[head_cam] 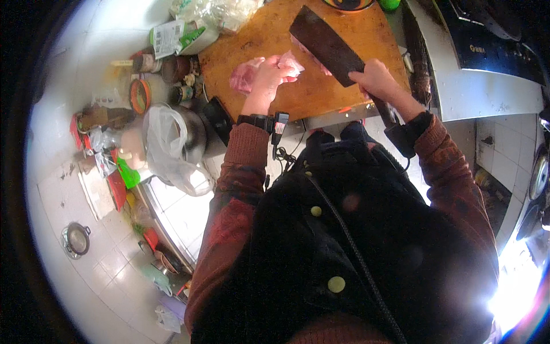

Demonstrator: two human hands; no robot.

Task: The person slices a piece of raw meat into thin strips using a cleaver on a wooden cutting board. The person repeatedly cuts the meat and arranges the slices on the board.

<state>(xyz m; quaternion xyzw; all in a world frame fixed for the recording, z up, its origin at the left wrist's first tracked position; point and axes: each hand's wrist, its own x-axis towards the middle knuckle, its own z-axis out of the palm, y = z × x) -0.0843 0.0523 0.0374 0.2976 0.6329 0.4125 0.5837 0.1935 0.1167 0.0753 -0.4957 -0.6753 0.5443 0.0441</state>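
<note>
A wooden cutting board [343, 92] lies in front of me. My left hand [271, 77] grips a piece of raw pink meat [291, 62] above its left half. Beside and partly behind that hand, a larger chunk of raw meat [244, 76] rests on the board. My right hand [380, 79] is closed on the handle of a dark cleaver [324, 43], its broad blade angled up and left over the board. More meat [322, 69] shows along the blade's lower edge, the rest of it hidden by the blade.
Plastic bags [219, 13] and a white-and-green box [200, 38] touch the board's upper left side. Jars [147, 63] and a pot with a plastic bag [165, 133] stand to the left. A patterned bowl [350, 4] sits at the far edge; a black stove [494, 47] is at right.
</note>
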